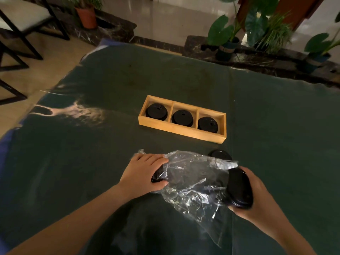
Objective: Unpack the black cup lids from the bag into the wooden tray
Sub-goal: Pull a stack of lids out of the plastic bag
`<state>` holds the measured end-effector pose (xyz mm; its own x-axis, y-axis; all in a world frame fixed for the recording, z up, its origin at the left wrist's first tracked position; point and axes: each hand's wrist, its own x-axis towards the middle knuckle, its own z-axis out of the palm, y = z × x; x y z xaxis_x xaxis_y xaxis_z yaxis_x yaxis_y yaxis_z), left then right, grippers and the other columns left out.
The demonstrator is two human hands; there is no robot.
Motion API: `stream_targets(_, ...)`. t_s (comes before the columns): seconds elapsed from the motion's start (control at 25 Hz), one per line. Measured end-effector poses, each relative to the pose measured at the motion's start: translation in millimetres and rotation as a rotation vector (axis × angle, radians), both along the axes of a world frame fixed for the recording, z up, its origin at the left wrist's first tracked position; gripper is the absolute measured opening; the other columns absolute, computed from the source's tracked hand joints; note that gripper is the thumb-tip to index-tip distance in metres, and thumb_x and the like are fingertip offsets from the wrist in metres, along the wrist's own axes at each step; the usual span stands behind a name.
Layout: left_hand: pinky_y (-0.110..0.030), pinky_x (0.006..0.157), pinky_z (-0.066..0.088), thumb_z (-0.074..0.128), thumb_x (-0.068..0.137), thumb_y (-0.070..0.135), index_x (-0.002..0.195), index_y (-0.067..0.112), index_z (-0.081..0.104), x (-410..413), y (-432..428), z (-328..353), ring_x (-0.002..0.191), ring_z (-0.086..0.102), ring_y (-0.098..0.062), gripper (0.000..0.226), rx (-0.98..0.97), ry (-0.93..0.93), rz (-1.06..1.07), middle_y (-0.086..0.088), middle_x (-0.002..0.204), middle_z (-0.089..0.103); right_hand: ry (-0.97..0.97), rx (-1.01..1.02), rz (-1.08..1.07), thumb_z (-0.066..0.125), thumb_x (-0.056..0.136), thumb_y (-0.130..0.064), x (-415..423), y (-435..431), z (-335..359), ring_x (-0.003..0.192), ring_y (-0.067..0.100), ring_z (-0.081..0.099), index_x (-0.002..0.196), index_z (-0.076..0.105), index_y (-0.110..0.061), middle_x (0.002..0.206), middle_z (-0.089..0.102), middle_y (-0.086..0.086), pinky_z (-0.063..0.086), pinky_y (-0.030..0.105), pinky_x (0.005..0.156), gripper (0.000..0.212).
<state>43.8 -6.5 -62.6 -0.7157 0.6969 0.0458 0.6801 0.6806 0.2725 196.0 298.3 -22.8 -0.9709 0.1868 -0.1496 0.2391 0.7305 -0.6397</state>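
Tray: wooden tray [181, 128] is filled, one black lid per compartment.
Left hand [143, 171]: clear bag [193, 181] is pinned, apparently over lids inside.
Right hand [257, 197]: lid stack [239, 188] is gripped.
Loose lid [219, 155]: set behind the bag.

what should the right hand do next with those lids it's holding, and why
Probably carry the lids in the right hand forward to the wooden tray and set them on one of its three stacks. They are already clear of the plastic bag, and the left hand pins the bag's other end to the table.
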Motion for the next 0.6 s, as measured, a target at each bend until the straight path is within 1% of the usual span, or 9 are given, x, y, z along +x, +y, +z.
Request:
stream_targets(0.08,-0.038,0.098,0.036,0.047,0.075,0.067,0.125,0.031,0.047,2,1,1,0.114,0.052,-0.012,0.061,0.004,-0.016,0.000,0.009,0.129,0.055,0.029,0.025,-0.095,0.093,0.040,-0.015,8,22,14,0.110,0.004,0.053,0.123,0.035,-0.052,0.122,0.052,-0.019,0.034,-0.004,0.083,0.107)
stream_targets(0.12,-0.037,0.098,0.035,0.046,0.076,0.067,0.126,0.032,0.046,2,2,1,0.115,0.051,-0.011,0.061,0.009,-0.022,-0.003,0.010,0.130,0.055,0.046,0.029,-0.144,0.093,0.039,-0.012,8,31,24,0.107,-0.002,0.055,0.122,0.034,-0.054,0.119,0.054,-0.025,0.033,-0.007,0.080,0.110)
stream_targets(0.16,-0.036,0.099,0.032,0.045,0.076,0.067,0.126,0.032,0.045,3,1,0,0.117,0.050,-0.011,0.061,0.012,-0.031,-0.004,0.010,0.131,0.053,0.056,0.014,-0.185,0.094,0.040,-0.012,2,36,34,0.102,-0.013,0.054,0.123,0.034,-0.056,0.116,0.053,-0.035,0.034,-0.009,0.078,0.112)
stream_targets(0.24,-0.035,0.102,0.028,0.043,0.077,0.067,0.128,0.033,0.042,1,0,-1,0.119,0.047,-0.010,0.062,0.011,-0.040,0.003,0.011,0.133,0.051,0.124,-0.012,-0.220,0.092,0.045,-0.020,-29,36,54,0.093,-0.026,0.050,0.122,0.031,-0.060,0.111,0.047,-0.050,0.041,-0.004,0.074,0.106)
stream_targets(0.32,-0.034,0.103,0.024,0.040,0.078,0.069,0.130,0.034,0.038,-1,1,-3,0.121,0.045,-0.011,0.063,0.005,-0.046,-0.006,0.011,0.135,0.049,0.215,-0.021,-0.179,0.089,0.048,-0.028,-79,18,69,0.090,-0.020,0.053,0.118,0.028,-0.062,0.108,0.044,-0.052,0.045,0.011,0.076,0.099)
stream_targets(0.36,-0.034,0.104,0.023,0.038,0.078,0.070,0.131,0.034,0.035,-2,1,-3,0.123,0.043,-0.011,0.064,0.000,-0.057,-0.009,0.011,0.136,0.047,0.241,-0.032,-0.121,0.087,0.049,-0.030,-110,1,74,0.092,-0.016,0.053,0.116,0.028,-0.063,0.108,0.046,-0.050,0.041,0.015,0.077,0.096)
stream_targets(0.44,-0.035,0.106,0.020,0.036,0.078,0.071,0.133,0.035,0.031,-2,2,-4,0.125,0.039,-0.011,0.065,-0.006,-0.067,-0.017,0.011,0.139,0.043,0.249,-0.071,-0.011,0.086,0.050,-0.030,-173,-37,70,0.097,-0.006,0.055,0.113,0.030,-0.059,0.109,0.052,-0.035,0.037,0.014,0.079,0.090)
stream_targets(0.52,-0.036,0.106,0.017,0.036,0.079,0.070,0.133,0.035,0.029,0,4,-3,0.125,0.038,-0.013,0.065,-0.001,-0.072,-0.029,0.010,0.139,0.043,0.248,-0.075,0.070,0.088,0.052,-0.023,-230,-74,54,0.109,0.010,0.052,0.120,0.034,-0.044,0.115,0.052,-0.017,0.038,0.019,0.087,0.089)
stream_targets(0.6,-0.040,0.106,0.016,0.037,0.079,0.068,0.132,0.034,0.028,0,6,-2,0.125,0.037,-0.016,0.063,-0.010,-0.102,-0.044,0.008,0.138,0.042,0.198,-0.038,0.100,0.087,0.055,-0.022,-274,-104,31,0.121,0.020,0.046,0.130,0.032,-0.028,0.127,0.049,-0.003,0.041,0.032,0.098,0.094)
